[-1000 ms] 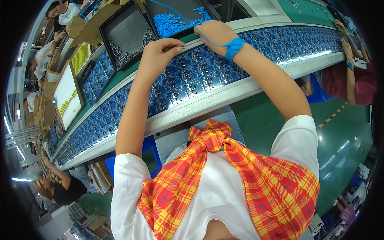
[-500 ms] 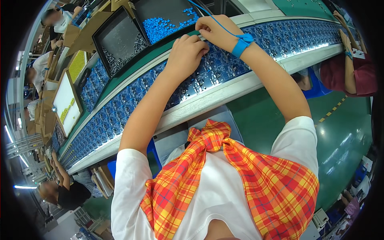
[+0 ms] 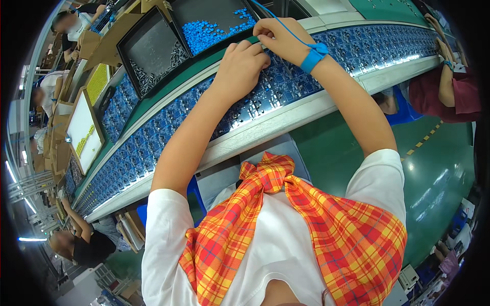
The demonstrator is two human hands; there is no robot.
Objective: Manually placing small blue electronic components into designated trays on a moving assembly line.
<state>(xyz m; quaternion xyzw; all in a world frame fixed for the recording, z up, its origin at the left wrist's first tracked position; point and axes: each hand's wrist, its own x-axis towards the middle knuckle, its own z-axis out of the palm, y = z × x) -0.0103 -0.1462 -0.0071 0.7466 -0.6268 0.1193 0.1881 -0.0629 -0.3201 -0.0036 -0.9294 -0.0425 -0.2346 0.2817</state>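
My left hand (image 3: 240,72) is over the row of blue circuit boards (image 3: 286,84), its fingers curled down and their tips turned away. Just to its right, at the far edge of the boards, my right hand (image 3: 284,40) has thumb and fingers drawn together. Whatever either hand pinches is too small or hidden. A blue wrist strap (image 3: 312,58) with a cord circles my right wrist. Beyond my hands, a black tray (image 3: 217,19) holds many small blue parts (image 3: 204,36). Another black tray (image 3: 148,43), further left, has small metallic pieces (image 3: 176,57).
A pale rail (image 3: 240,136) edges the near side of the line. To the left lie a white board with yellow parts (image 3: 84,133) and a stack of blue boards (image 3: 120,109). A co-worker's arm (image 3: 447,84) reaches in at right; another person (image 3: 81,242) sits at lower left.
Both my hands have shifted slightly to the right and stay curled. The co-worker's hand at the far right has moved a little.
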